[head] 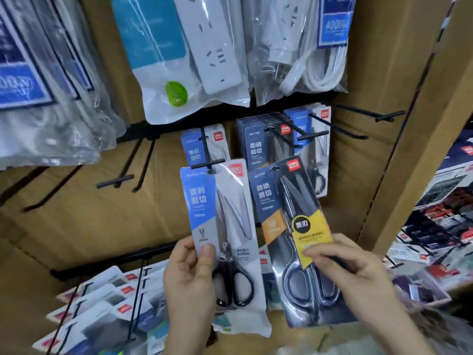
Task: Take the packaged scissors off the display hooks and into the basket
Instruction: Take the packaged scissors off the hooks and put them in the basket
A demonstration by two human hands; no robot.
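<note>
Left hand (189, 280) grips blue scissors pack (204, 201), still hung on hook (207, 164) | right hand (358, 272) pinches dark scissors pack (302, 201), tilted — apparently free | next: slide blue pack straight outward past crossbar | basket unseen

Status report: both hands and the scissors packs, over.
Left hand grips blue pack, top on hook. Right hand pinches dark pack, tilted. No basket in view.

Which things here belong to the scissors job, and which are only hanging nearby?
For the job: left hand, blue scissors pack, right hand, dark scissors pack, hanging scissors packs.
Only nearby: bagged power strips, empty hooks.
</note>
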